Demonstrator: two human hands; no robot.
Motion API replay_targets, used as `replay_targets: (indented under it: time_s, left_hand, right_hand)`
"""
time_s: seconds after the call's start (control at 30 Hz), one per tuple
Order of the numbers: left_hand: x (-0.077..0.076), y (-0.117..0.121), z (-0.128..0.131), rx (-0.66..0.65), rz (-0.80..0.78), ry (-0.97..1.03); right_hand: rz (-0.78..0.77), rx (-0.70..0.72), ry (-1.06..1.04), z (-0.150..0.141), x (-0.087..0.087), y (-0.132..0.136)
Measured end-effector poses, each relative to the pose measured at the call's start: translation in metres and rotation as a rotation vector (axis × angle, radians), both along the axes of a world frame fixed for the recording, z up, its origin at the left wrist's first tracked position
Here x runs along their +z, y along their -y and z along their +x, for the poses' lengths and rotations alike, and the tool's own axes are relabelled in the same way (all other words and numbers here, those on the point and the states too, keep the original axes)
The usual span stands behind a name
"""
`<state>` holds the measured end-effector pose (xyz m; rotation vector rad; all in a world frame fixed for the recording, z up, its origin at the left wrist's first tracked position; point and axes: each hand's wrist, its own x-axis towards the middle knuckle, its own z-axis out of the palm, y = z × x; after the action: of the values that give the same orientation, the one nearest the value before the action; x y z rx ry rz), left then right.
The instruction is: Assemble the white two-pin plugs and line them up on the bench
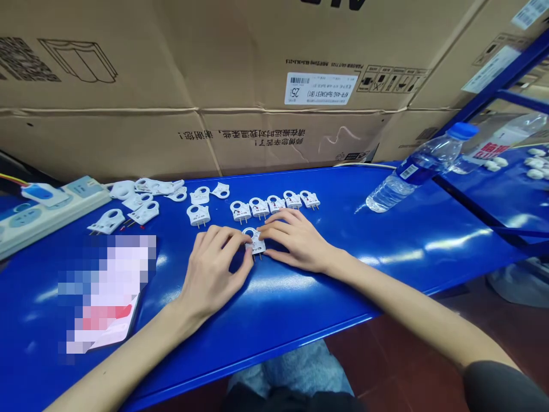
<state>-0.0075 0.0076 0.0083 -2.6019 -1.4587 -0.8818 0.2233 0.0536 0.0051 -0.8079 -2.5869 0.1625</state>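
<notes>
Both hands meet at a white plug (256,247) in the middle of the blue tabletop (309,326). The left hand (214,266) is curled, its thumb and forefinger nearly closed at the plug's left edge. The right hand (295,237) is half open, its bent fingers and thumb at the right edge. The plug's ring end points to the far side, its metal prongs to the near side.

Just beyond is a row of five similar plugs (275,204), prongs also facing near. Left of that row sits another plug (198,215), with two white pieces (200,195) beyond it. Farther left, a loose pile (143,212) of white parts lies beside a power strip (38,220). A phone (114,292), its screen pixelated, lies near left. A water bottle (394,180) is at the far right, and cardboard boxes (240,68) fill the far side.
</notes>
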Motion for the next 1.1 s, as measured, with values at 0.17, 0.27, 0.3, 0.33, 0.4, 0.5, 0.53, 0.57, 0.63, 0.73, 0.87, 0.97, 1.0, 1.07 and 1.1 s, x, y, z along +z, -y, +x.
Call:
replay_targets:
  time_s: [0.17,0.27,0.3,0.33,0.4,0.5,0.53,0.57,0.63,0.73,0.87,0.97,1.0,1.07,1.1]
  left_hand:
    - [0.000,0.003,0.004,-0.020,-0.012,-0.067]
    - [-0.001,0.003,0.004,0.006,-0.022,-0.081]
    - [-0.002,0.003,0.003,0.015,-0.019,-0.085]
    - [-0.003,0.002,0.003,0.023,-0.015,-0.088]
    - [-0.003,0.002,0.001,0.031,-0.010,-0.095]
    - [-0.002,0.001,-0.001,0.059,0.005,-0.102]
    - [-0.001,0.000,-0.002,0.085,0.015,-0.104]
    - [0.000,-0.001,-0.003,0.114,0.024,-0.106]
    - [0.002,-0.004,-0.007,0.179,0.044,-0.111]
    - [0.003,-0.011,-0.014,0.271,0.059,-0.118]
    - [0.001,-0.018,-0.023,0.347,0.069,-0.145]
    - [0.002,-0.019,-0.026,0.389,0.084,-0.188]
    - [0.002,-0.019,-0.027,0.397,0.081,-0.202]
    - [0.002,-0.018,-0.026,0.406,0.069,-0.226]
    - [0.002,-0.018,-0.026,0.409,0.065,-0.235]
  right_hand:
    - [-0.010,-0.006,-0.012,0.001,0.003,0.000]
    - [-0.020,-0.006,-0.008,0.001,0.002,-0.001]
    - [-0.025,-0.005,-0.005,0.001,0.002,-0.001]
    - [-0.031,-0.002,-0.003,0.001,0.001,-0.001]
    - [-0.037,0.005,-0.004,0.001,0.000,-0.001]
    - [-0.039,0.007,0.003,0.001,0.000,0.000]
    - [-0.037,0.003,0.008,0.000,0.000,0.000]
    - [-0.034,0.000,0.015,0.000,0.000,0.000]
    - [-0.032,-0.010,0.026,0.000,-0.001,0.000]
    - [-0.037,-0.014,0.025,-0.001,-0.002,0.000]
    - [-0.031,-0.009,0.034,-0.002,-0.003,-0.001]
    - [-0.025,-0.011,0.049,-0.001,-0.002,0.000]
    - [-0.027,-0.013,0.053,-0.001,-0.002,0.000]
    - [-0.035,-0.017,0.060,-0.001,-0.002,0.000]
    - [-0.040,-0.020,0.063,-0.001,-0.002,0.000]
